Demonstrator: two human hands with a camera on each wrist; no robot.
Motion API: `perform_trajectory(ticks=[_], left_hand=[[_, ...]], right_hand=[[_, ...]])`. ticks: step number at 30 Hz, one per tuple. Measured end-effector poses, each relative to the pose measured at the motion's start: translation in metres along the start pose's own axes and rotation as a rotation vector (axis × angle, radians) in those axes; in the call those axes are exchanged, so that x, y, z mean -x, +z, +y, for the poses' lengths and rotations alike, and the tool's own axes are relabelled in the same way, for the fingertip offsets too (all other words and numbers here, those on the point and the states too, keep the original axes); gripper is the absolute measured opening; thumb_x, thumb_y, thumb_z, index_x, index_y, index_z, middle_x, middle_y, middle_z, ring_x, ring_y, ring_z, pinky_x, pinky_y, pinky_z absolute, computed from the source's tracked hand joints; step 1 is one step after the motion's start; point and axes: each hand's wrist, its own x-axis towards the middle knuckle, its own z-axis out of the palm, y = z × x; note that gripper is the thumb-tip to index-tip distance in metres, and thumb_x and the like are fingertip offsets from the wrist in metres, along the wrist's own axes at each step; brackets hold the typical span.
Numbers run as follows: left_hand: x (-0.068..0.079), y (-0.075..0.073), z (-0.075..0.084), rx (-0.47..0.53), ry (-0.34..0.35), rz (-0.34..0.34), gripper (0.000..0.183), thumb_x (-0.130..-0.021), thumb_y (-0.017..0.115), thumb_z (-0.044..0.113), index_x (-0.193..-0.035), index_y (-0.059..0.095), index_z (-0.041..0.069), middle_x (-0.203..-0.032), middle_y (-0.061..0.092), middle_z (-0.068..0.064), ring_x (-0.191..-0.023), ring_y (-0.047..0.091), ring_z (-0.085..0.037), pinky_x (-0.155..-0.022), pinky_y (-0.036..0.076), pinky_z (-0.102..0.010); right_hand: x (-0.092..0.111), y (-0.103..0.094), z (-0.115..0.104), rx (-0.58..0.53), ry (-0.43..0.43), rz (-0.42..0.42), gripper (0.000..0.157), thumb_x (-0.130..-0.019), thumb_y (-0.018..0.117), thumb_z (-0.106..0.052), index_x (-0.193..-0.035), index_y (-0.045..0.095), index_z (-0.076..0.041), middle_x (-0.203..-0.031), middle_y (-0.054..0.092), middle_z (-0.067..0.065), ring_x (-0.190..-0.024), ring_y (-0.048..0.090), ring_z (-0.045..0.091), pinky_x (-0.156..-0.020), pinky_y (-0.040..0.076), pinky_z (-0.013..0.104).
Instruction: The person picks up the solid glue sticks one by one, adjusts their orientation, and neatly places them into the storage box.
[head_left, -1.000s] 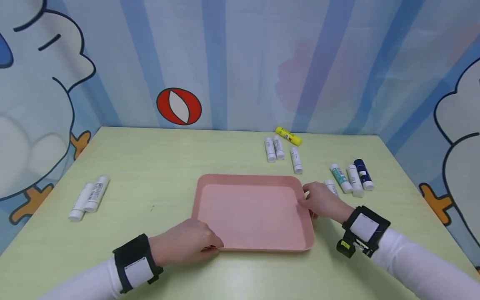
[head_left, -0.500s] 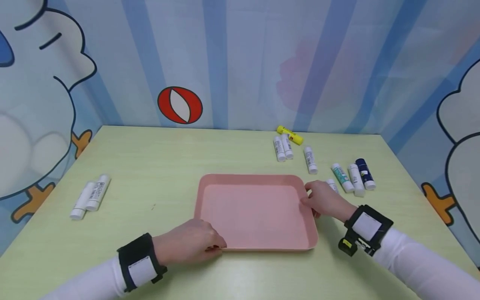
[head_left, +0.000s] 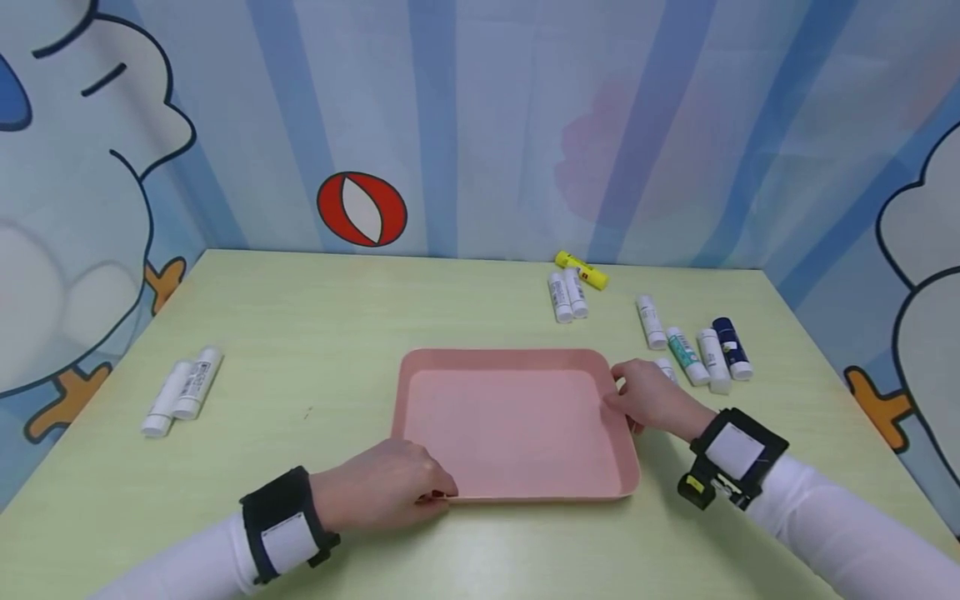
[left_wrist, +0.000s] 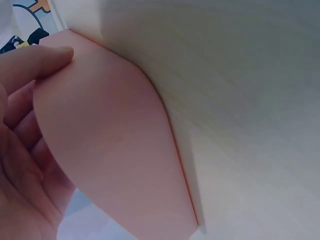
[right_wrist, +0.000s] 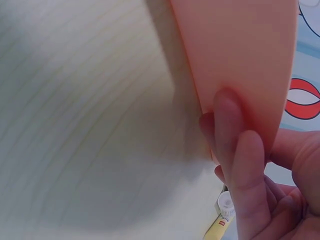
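On the tabletop lies the pink tray, open side up, its long axis running left to right. The left hand pinches the tray's near-left edge; the right hand pinches its right rim. Beyond the tray's far-right corner, a white tube has shifted rightward, just beside the teal-banded tube, seemingly without disturbing either hold.
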Motion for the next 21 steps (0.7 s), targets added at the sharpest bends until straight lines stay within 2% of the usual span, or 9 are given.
perform_trajectory(ticks=[4,8,12,14,17,21], left_hand=[[0.0,-0.001,-0.002,0.005,-0.02,0.005,0.003,-0.089,0.07,0.017,-0.087,0.071,0.015,-0.067,0.052,0.015,-0.058,0.043,0.003,-0.055,0.037,-0.013],[0.0,-0.012,-0.006,0.018,-0.078,0.038,0.017,-0.09,0.069,0.031,-0.096,0.074,0.016,-0.075,0.061,0.015,-0.063,0.052,0.003,-0.061,0.046,-0.015],[-0.001,-0.03,-0.019,-0.022,-0.153,0.154,0.026,-0.09,0.068,0.039,-0.099,0.075,0.015,-0.078,0.065,0.013,-0.066,0.056,0.0,-0.062,0.049,-0.02],[-0.002,-0.038,-0.029,-0.057,-0.206,0.231,0.027,-0.089,0.07,0.037,-0.101,0.074,0.013,-0.078,0.066,0.011,-0.066,0.057,-0.002,-0.061,0.05,-0.021],[-0.003,-0.044,-0.043,-0.079,-0.326,0.32,0.029,-0.089,0.071,0.032,-0.106,0.07,0.009,-0.076,0.065,0.007,-0.058,0.055,-0.005,-0.055,0.048,-0.023],[-0.005,-0.046,-0.059,-0.017,-0.532,0.337,0.037,-0.091,0.069,0.03,-0.116,0.059,0.004,-0.07,0.058,0.002,-0.051,0.049,-0.012,-0.049,0.043,-0.026]], right_hand=[[0.0,-0.001,0.0,0.002,0.012,-0.005,0.033,-0.093,0.061,-0.006,-0.119,0.055,0.012,-0.072,0.062,0.007,-0.048,0.056,0.014,-0.048,0.048,0.026],[-0.002,-0.001,0.0,0.001,0.025,-0.012,0.033,-0.094,0.06,-0.006,-0.12,0.054,0.012,-0.073,0.062,0.008,-0.049,0.056,0.015,-0.048,0.049,0.026],[-0.003,-0.001,0.0,-0.002,0.036,-0.008,0.033,-0.094,0.06,-0.007,-0.121,0.054,0.012,-0.072,0.061,0.008,-0.049,0.056,0.015,-0.048,0.049,0.026],[-0.003,-0.001,0.0,-0.006,0.041,-0.007,0.033,-0.094,0.06,-0.007,-0.121,0.054,0.011,-0.072,0.061,0.007,-0.05,0.056,0.015,-0.048,0.049,0.026],[-0.003,-0.001,0.0,-0.012,0.043,-0.008,0.032,-0.093,0.06,-0.006,-0.12,0.055,0.011,-0.071,0.06,0.007,-0.049,0.056,0.014,-0.048,0.048,0.026],[-0.003,-0.001,0.0,-0.012,0.041,-0.008,0.031,-0.093,0.06,-0.005,-0.119,0.055,0.011,-0.068,0.06,0.007,-0.049,0.056,0.014,-0.048,0.047,0.025]])
